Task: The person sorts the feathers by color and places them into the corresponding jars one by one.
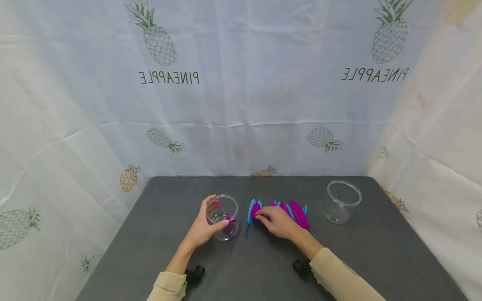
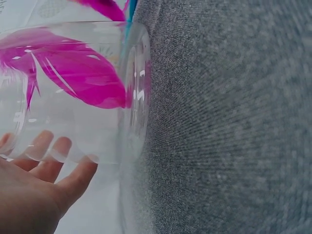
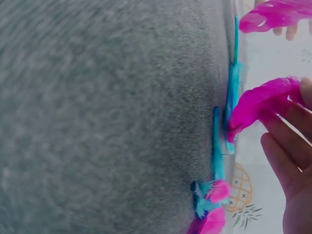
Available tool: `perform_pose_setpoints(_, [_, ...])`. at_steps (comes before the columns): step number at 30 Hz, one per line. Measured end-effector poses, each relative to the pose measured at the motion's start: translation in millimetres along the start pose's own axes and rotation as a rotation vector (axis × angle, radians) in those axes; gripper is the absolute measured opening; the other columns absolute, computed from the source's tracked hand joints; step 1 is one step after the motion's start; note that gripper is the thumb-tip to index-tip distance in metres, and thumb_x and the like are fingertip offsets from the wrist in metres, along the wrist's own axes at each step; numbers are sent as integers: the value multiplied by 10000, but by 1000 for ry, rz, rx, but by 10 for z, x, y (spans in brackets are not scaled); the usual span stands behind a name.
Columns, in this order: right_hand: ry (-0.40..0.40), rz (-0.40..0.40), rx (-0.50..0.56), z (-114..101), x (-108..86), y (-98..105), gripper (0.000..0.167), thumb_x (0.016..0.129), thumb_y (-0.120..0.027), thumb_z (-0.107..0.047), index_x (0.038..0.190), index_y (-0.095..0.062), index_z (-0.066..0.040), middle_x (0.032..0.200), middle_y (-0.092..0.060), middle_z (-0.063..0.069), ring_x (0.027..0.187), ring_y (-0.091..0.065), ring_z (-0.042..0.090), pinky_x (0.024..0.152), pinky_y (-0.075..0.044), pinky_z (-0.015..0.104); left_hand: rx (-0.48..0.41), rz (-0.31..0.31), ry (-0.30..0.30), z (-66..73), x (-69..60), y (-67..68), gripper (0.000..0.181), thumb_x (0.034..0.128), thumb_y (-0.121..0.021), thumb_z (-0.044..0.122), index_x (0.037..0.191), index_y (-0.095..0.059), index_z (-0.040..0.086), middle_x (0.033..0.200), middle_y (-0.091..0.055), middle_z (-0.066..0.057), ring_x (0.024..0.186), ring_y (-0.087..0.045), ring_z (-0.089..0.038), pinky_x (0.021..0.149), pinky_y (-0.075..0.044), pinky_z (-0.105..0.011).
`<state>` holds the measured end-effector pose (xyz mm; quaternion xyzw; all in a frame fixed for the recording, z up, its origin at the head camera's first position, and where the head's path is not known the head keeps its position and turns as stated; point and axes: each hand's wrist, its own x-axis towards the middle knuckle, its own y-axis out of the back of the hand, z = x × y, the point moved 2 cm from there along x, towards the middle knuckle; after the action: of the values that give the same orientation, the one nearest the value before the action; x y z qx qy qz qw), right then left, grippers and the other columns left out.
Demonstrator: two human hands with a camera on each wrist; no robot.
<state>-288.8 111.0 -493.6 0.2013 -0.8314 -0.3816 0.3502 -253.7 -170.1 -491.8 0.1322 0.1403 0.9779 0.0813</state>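
Note:
My left hand grips a clear round jar by its side, thumb in front. Inside the jar is a magenta feather, seen through the wall in the left wrist view. My right hand pinches another magenta feather between thumb and fingers, just right of the jar. Beside that feather, a blue feather lies on the table. More magenta and blue feathers lie to the right, partly hidden behind my right hand.
A second clear jar stands at the right on the dark grey table. Behind and at both sides hangs a white curtain with printed pineapples. Black wrist devices sit near both sleeves.

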Motion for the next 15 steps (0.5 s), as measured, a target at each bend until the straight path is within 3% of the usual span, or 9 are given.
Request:
perform_pose_setpoints(9, [-20,114,37,-2,47,62,130,982,-679,-93,1070,-764,-49,1021,-755,-2,892,-708,123,772,-594,326,18,5,-15,3,10,2,888,878,-807,179,1560,-243,104,1548,-390,-187,1458,-333,-399,1149,-291,-639])
perform_pose_setpoints(15, [-15,168,88,-8,82,95,142,1003,-651,-95,1074,-765,-50,1015,-756,17,829,-683,97,727,-586,296,15,11,8,-7,2,-1,887,870,-818,192,1558,-259,153,1546,-396,-174,1460,-340,-373,1159,-281,-633])
